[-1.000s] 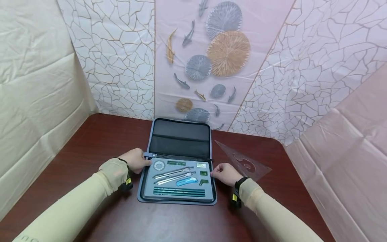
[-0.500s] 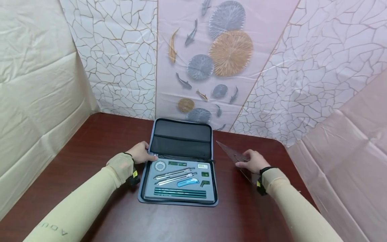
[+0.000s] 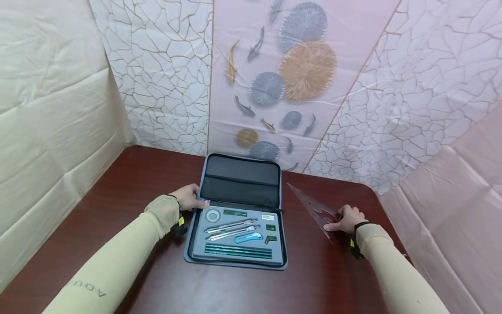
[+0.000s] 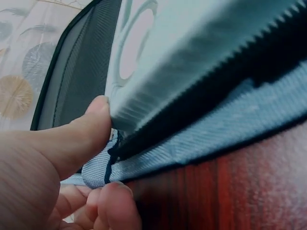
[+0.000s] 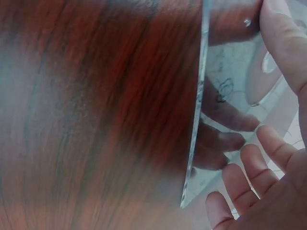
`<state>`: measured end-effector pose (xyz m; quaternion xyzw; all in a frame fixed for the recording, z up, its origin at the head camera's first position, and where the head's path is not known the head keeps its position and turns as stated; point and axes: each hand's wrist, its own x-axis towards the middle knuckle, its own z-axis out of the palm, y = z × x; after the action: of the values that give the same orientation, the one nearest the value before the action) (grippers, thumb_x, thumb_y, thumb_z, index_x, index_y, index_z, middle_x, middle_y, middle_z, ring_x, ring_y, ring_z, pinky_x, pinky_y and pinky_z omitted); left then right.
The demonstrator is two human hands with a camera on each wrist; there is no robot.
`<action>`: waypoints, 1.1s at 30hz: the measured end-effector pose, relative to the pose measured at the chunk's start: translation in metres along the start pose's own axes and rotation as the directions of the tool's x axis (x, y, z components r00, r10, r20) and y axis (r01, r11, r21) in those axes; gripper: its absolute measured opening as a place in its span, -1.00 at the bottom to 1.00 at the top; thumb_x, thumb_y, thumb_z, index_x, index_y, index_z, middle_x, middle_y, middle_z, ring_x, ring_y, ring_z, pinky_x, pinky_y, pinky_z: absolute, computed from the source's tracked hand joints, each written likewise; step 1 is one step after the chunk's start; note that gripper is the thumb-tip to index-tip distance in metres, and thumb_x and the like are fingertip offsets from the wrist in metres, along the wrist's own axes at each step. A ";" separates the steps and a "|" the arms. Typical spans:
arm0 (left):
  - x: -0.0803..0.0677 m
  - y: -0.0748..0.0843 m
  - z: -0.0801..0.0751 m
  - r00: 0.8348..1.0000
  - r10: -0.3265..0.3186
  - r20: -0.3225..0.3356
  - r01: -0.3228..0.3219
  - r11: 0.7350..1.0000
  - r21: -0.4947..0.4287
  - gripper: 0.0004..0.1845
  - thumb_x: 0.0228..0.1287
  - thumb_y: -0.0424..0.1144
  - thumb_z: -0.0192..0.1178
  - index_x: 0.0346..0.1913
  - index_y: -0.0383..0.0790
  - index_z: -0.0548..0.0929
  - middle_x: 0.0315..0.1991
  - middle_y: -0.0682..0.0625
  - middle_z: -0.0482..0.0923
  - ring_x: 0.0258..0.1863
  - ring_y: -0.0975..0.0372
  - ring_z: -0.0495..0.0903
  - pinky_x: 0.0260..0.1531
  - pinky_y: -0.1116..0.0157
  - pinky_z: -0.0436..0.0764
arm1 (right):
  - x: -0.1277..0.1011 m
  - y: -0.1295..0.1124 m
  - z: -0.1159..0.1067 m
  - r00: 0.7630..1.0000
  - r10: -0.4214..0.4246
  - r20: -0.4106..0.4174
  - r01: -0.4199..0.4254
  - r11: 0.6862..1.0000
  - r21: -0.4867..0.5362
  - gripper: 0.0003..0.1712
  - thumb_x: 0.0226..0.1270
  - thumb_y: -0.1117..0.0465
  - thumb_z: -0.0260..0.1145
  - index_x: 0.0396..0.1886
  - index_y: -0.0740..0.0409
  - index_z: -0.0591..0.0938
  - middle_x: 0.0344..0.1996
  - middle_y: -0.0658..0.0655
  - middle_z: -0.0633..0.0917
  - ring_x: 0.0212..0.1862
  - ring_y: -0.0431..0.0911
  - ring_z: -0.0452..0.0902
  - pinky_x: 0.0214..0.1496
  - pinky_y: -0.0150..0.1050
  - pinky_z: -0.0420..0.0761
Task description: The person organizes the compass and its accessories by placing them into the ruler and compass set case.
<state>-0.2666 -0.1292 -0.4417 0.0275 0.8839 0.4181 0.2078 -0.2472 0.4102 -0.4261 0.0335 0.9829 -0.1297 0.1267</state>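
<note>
— What is your left hand doing?

— My left hand [image 3: 190,197] is pinching the left edge of the open drafting case [image 3: 236,213], right at the hinge. In the left wrist view my thumb [image 4: 72,139] is pressing against the corner of the grey foam tray [image 4: 192,62], and my curled fingers are sitting under the blue fabric rim, against the table [image 3: 117,192].

— And the right one?

— My right hand [image 3: 347,219] is holding the clear set square [image 3: 315,209], which is tilting up off the table. My thumb is lying along its upper face and my fingers [image 5: 240,172] are curling beneath it; I'm seeing them through the plastic.

— Where is the case from that hand?

— It is lying flat, well to the left of my right hand, with the set square between them. Its lid is lying open beyond my left fingertips
</note>
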 end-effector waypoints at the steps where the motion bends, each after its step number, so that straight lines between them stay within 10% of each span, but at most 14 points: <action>1: 0.000 0.000 0.002 1.000 0.005 -0.005 -0.005 1.000 0.003 -0.51 0.20 -0.15 0.37 0.00 -0.38 0.40 -0.33 -0.16 0.43 -0.39 0.09 0.47 -0.39 0.23 0.51 | -0.001 0.002 0.001 1.000 0.007 -0.007 -0.007 1.000 0.001 0.08 -0.22 -0.35 0.55 0.00 0.44 0.40 -0.12 0.45 0.40 -0.04 0.37 0.27 -0.02 0.25 0.36; 33: -0.011 0.004 0.001 0.999 0.049 -0.019 -0.047 0.996 0.076 -0.44 0.25 -0.10 0.32 0.17 -0.36 0.39 -0.29 -0.13 0.33 -0.29 0.09 0.35 -0.27 0.21 0.32 | 0.005 -0.016 0.004 0.995 0.072 0.068 -0.069 0.996 -0.051 0.20 -0.28 -0.50 0.46 -0.08 0.54 0.38 -0.22 0.45 0.42 -0.11 0.32 0.37 -0.04 0.18 0.42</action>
<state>-0.2568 -0.1285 -0.4357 0.0523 0.9003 0.3893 0.1873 -0.2526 0.3941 -0.4274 0.0605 0.9789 -0.1021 0.1663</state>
